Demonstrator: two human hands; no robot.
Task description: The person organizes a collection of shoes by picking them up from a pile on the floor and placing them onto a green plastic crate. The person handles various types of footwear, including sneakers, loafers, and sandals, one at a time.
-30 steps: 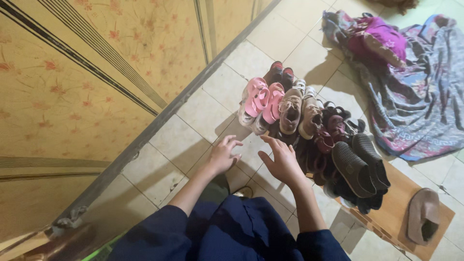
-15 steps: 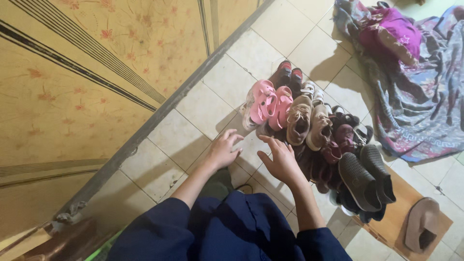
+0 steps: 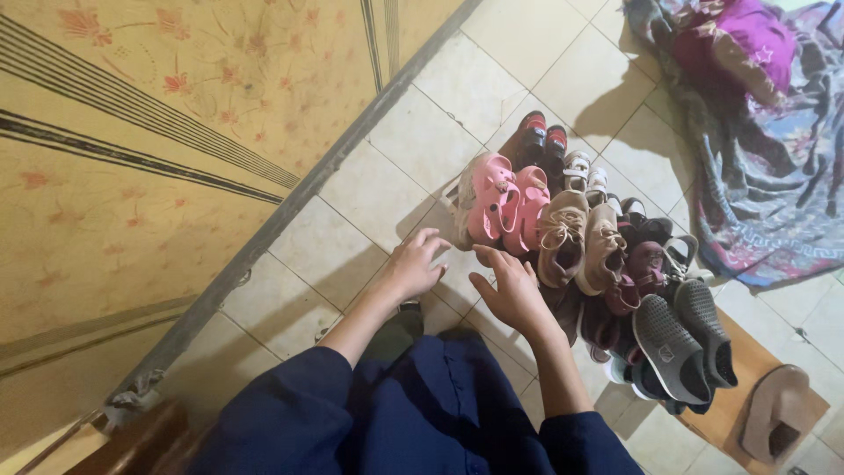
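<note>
While reaching forward from dark blue sleeves (image 3: 352, 413) in the head view, both forearms angled toward a heap of shoes (image 3: 598, 264) on the tiled floor (image 3: 369, 198). Left hand (image 3: 411, 266) palm down, fingers (image 3: 428, 239) loosely spread and released, tips just short of the pink sandals (image 3: 503, 200), holding nothing. Right hand (image 3: 512, 290) open too, fingers slightly curled, resting against the near edge of the heap beside the tan lace-up shoes (image 3: 580, 246), gripping nothing. Dark mesh shoes (image 3: 681, 339) further right, over a wooden board (image 3: 756, 369). Patterned cloth (image 3: 765, 176) well apart beyond. Yellow flowered panel (image 3: 158, 158) along the left
</note>
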